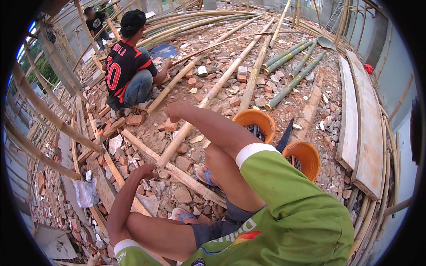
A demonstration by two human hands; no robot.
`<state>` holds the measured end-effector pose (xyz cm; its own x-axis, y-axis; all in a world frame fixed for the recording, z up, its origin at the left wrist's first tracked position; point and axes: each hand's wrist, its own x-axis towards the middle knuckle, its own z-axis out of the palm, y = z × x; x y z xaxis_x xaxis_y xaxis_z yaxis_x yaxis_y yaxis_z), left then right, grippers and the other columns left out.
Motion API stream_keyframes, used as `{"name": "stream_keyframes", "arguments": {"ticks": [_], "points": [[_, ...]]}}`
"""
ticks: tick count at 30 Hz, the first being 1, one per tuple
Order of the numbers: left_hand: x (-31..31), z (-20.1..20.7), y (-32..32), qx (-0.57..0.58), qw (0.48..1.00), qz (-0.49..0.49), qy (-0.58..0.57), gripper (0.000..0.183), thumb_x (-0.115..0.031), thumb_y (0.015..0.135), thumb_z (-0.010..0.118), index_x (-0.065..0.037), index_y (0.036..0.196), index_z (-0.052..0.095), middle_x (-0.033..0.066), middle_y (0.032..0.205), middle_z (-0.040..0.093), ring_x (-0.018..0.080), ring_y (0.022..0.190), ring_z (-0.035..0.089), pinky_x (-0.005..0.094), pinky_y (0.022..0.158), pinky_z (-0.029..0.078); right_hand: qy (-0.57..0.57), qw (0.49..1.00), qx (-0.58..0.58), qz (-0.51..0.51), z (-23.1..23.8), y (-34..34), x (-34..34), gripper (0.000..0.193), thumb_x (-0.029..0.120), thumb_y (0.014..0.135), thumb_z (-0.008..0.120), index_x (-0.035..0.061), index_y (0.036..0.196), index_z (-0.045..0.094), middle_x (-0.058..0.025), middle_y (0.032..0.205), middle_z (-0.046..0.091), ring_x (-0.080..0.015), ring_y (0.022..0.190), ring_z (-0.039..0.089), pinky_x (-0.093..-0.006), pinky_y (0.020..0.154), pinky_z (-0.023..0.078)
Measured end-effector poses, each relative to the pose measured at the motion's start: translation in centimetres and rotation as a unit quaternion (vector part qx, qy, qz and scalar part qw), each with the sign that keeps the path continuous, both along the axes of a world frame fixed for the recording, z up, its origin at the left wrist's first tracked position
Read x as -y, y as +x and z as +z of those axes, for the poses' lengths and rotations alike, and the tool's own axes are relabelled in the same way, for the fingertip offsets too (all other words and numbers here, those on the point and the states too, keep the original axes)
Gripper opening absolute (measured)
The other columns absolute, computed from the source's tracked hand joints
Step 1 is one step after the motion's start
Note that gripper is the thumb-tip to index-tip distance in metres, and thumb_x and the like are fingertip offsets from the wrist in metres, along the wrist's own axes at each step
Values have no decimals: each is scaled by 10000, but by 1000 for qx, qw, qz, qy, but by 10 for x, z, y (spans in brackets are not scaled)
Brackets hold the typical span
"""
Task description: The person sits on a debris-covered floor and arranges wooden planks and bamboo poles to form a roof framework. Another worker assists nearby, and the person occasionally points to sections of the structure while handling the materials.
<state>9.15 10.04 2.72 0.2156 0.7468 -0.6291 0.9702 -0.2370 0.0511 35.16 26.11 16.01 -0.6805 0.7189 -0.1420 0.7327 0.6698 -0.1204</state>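
Observation:
I squat with my forearms stretched out past my knees. My left hand [146, 172] is closed, its fingertips close to the near end of a long bamboo pole [183, 134]; whether it grips the pole or something small, I cannot make out. Farther out and to the right, my right hand [175, 111] hangs bent at the wrist with curled fingers, to the left of that same pole. What it holds, if anything, is hidden. A shorter wooden pole [188, 179] crosses under the long one's near end, in front of my sandalled feet.
Two orange buckets [271, 125] with dark metal pieces stand by my right knee, a dark saw-like blade [285, 135] between them. A co-worker [128, 66] squats ahead left. Broken bricks [182, 195] cover the ground. Green bamboo lengths [295, 81] and planks [364, 128] lie right.

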Motion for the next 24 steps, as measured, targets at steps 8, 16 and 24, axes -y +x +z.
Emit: {"name": "stream_keyframes", "arguments": {"ticks": [8, 16, 24], "points": [[2, 11, 14, 3, 999, 22, -28, 643, -478, 813, 634, -8, 1246, 558, 232, 1189, 594, 351, 1123, 568, 413, 950, 458, -17, 998, 60, 23, -4, -4, -9, 361, 154, 800, 589, 104, 1153, 648, -120, 1181, 639, -290, 1078, 615, -424, 901, 499], [5, -2, 0, -22, 999, 7, -26, 641, -444, 810, 633, -15, 1276, 531, 217, 1246, 565, 361, 1156, 543, 405, 972, 444, -21, 998, 46, -22, 21, -9, 17, 310, 150, 771, 621, 79, 1071, 661, -151, 1146, 634, -315, 1045, 620, -433, 851, 515], [8, 0, -3, -23, 1000, -1, -19, 570, -365, 791, 652, -1, 1221, 566, 223, 1145, 618, 356, 1096, 581, 412, 908, 477, -26, 998, 48, -11, 13, -13, 10, 280, 159, 760, 622, 58, 1015, 683, -147, 1123, 643, -317, 1025, 628, -434, 843, 519]]}}
